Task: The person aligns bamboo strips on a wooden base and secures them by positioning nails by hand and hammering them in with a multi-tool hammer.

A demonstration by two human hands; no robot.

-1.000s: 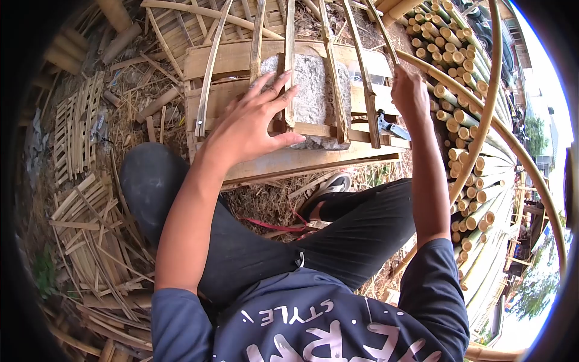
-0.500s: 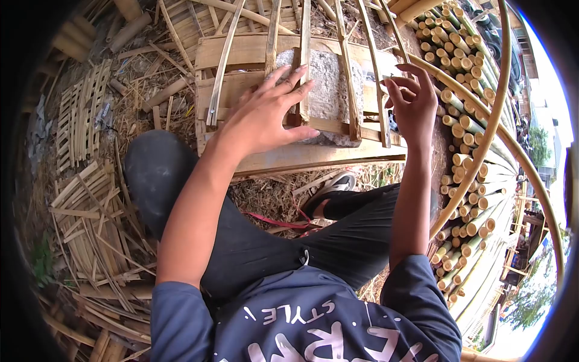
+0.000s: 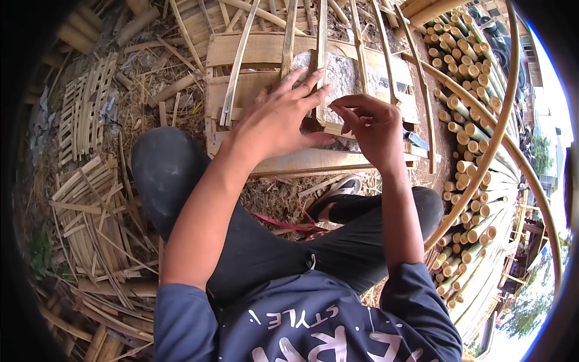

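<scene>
Several long bamboo strips [image 3: 389, 57] lie side by side across a rough grey stone block [image 3: 342, 73] on a low wooden platform [image 3: 313, 163]. My left hand [image 3: 280, 114] is spread over the strips at the block's left side, its fingertips by the middle strip and its thumb stretched to the right. To its right, my right hand [image 3: 377, 123] has its fingers curled together above the block's right part; anything between the fingertips is too small to make out. Just right of that hand, a tool with a blue part [image 3: 416, 141] shows on the platform, partly hidden.
Cut bamboo poles [image 3: 467, 130] are stacked on the right, with long curved bamboo [image 3: 503, 102] in front. A woven bamboo panel [image 3: 87, 111] and a heap of split strips [image 3: 90, 205] lie on the left. My bent knees flank the platform's near edge.
My right hand has moved left from the right-hand strips to over the block, its fingers closing. My left hand stays spread. The view has shifted slightly, and the blue part now shows.
</scene>
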